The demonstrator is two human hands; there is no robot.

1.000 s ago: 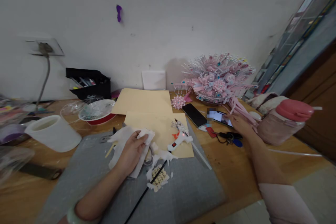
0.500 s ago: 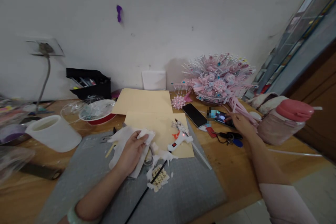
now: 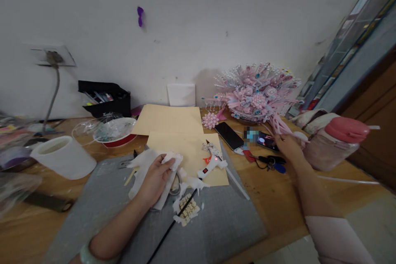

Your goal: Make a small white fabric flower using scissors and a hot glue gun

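My left hand (image 3: 155, 180) lies on a crumpled white tissue (image 3: 145, 167) on the grey mat (image 3: 216, 222), fingers curled round its edge. My right hand (image 3: 287, 145) reaches out to the lit phone (image 3: 265, 140) near the pink stems of the beaded bouquet (image 3: 256, 93), fingers bent at the phone's right end. A white glue gun (image 3: 212, 163) lies on tan paper (image 3: 192, 148) between my hands. A second, dark phone (image 3: 229, 135) lies beside the lit one. A piece with small beige beads (image 3: 187, 210) rests on the mat near the cord.
A white tape roll (image 3: 62, 156), a red-rimmed dish under clear plastic (image 3: 116, 130) and a black organiser (image 3: 105, 98) stand at the left. A pink-lidded bottle (image 3: 337, 142) lies at the right. Keys (image 3: 272, 161) lie by the phones. The wooden table edge runs at the lower right.
My right hand has slid a little to the right along the lit phone, and the screen's picture has changed. My left hand stays on the tissue.
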